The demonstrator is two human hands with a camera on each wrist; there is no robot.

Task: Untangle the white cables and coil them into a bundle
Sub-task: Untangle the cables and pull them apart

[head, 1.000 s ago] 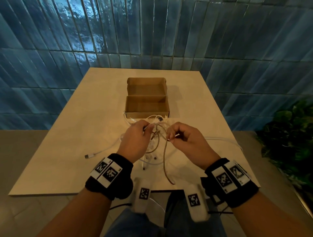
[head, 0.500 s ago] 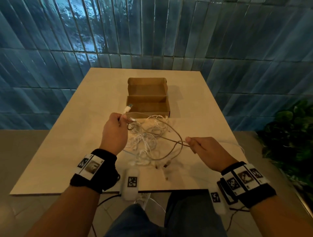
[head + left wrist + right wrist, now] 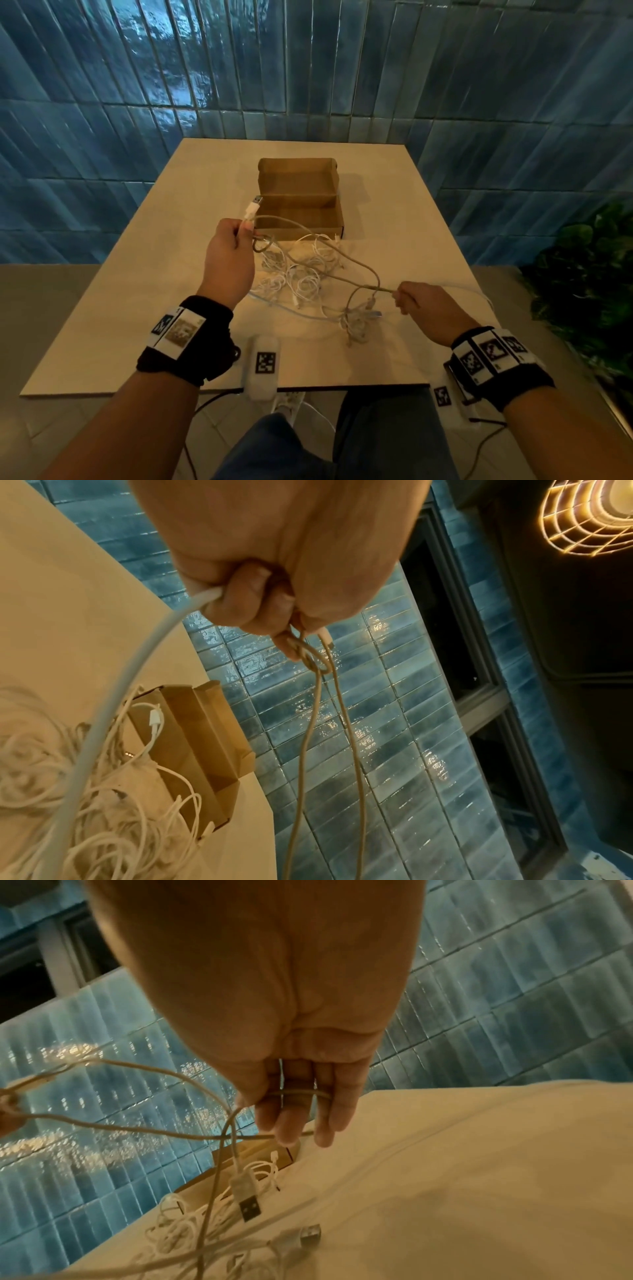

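Observation:
A tangle of thin white cables [image 3: 301, 274] lies on the table [image 3: 144, 301] in front of the box. My left hand [image 3: 245, 233] is raised left of the tangle and grips one beige-white cable [image 3: 342, 253], its USB plug [image 3: 254, 205] sticking up past my fingers. In the left wrist view, the left hand [image 3: 260, 610] is a fist round a thick white cable [image 3: 143, 664] and a small thin loop [image 3: 310, 657]. My right hand [image 3: 399, 296] pinches the same cable low on the right. In the right wrist view, the cable [image 3: 298, 1092] crosses my fingers [image 3: 329, 1110] and a USB plug [image 3: 247, 1200] dangles below.
An open brown cardboard box [image 3: 298, 198] stands behind the tangle at mid-table. A second plug [image 3: 308, 1231] lies on the table near my right hand. The table's front edge is close to my lap. A leafy plant [image 3: 589, 274] stands on the right, and a blue tiled wall is behind.
My hands have drawn apart: the left went up and left with the plug end, the right went right and down, stretching one cable out of the tangle. Little has moved since half a second ago.

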